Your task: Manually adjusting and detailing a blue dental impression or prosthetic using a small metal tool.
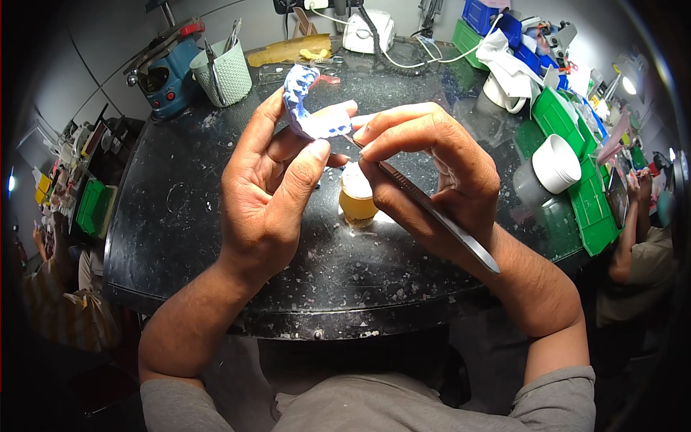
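Partly covered, metal tool point(448, 220) in right hand point(453, 162), far end indistinct

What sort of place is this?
Probably a dental workshop: there's a blue-and-white, arch-shaped piece resembling a tooth mould, a slim grey metal tool and a curved black workbench.

Item one: horseshoe-shaped dental piece point(309, 125), mottled blue and white, held up tilted in my left hand point(263, 180), its opening facing up and rightward. Item two: slim grey metal tool point(440, 216), ridged shaft, lower end rounded, slanted in my right hand point(446, 169), upper tip near the piece, contact unclear.
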`<act>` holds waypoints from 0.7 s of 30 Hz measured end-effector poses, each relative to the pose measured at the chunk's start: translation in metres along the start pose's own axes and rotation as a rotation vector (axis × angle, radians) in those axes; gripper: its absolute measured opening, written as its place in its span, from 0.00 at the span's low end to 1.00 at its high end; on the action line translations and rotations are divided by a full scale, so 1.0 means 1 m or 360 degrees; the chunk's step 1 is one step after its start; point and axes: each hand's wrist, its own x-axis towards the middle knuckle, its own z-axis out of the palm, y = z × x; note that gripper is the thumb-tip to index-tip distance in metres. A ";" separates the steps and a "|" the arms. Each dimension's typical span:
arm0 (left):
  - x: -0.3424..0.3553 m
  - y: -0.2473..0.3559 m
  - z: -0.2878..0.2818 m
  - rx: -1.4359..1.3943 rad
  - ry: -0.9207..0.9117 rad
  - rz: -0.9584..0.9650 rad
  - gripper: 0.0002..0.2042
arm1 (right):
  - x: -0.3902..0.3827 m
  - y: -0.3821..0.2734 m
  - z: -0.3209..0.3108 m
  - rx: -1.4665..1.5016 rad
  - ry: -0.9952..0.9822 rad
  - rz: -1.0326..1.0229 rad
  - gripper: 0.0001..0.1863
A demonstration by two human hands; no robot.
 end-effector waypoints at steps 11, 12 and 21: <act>-0.001 0.002 0.000 -0.0088 0.0020 -0.0059 0.22 | 0.000 0.000 0.002 -0.0002 -0.0002 -0.0033 0.15; -0.001 0.002 0.000 -0.0087 0.0020 -0.0059 0.22 | 0.000 -0.001 0.001 -0.0011 -0.0009 -0.0043 0.15; 0.000 0.000 -0.001 0.0112 -0.0033 0.0115 0.22 | 0.002 -0.002 0.002 -0.0105 0.0033 -0.0079 0.13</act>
